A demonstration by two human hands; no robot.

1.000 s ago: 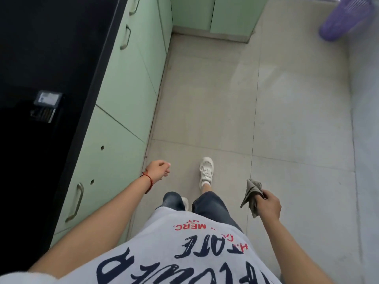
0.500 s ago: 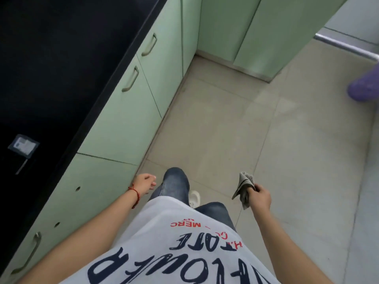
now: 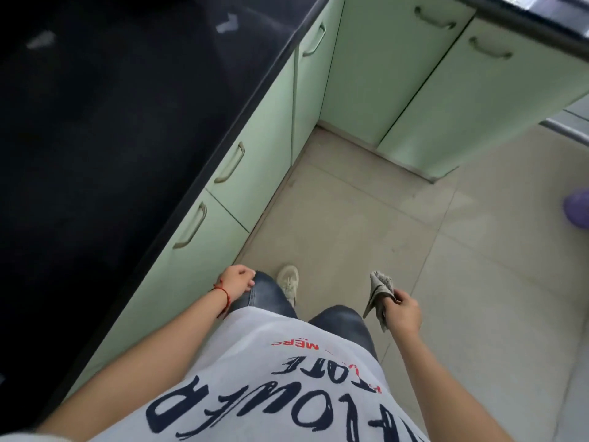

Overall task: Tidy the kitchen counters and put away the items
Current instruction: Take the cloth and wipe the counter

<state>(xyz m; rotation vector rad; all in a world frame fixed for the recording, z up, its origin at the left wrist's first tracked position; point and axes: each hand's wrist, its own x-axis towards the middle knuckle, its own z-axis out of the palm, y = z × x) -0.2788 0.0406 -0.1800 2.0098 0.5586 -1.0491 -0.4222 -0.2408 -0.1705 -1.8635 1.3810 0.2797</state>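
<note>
Two hands: both are seen low in the head view, one on each side of the person's legs.
Right hand (image 3: 404,311): the fingers are curled round a crumpled grey cloth (image 3: 378,293) — it is held above the floor, well apart from the tabletop, with its loose ends sticking up and hanging down from the fist.
Left hand (image 3: 236,280): nothing is held; the fingers are loosely curled, and the hand is seen against the left knee of the blue jeans (image 3: 264,296), just beside the cabinet fronts. A red string bracelet (image 3: 223,293) is worn on the wrist.
Tabletop (image 3: 111,106): a dark, black surface is seen along the left — only faint pale reflections can be made out on it.
Cabinets (image 3: 255,167): pale green doors with curved metal handles are set below the tabletop and continue round the corner at the top right.
Floor (image 3: 366,218): light beige tiles; one pale shoe (image 3: 288,282) is planted on them.
Purple object (image 3: 577,209): cut off at the right edge, too partial to be identified.
</note>
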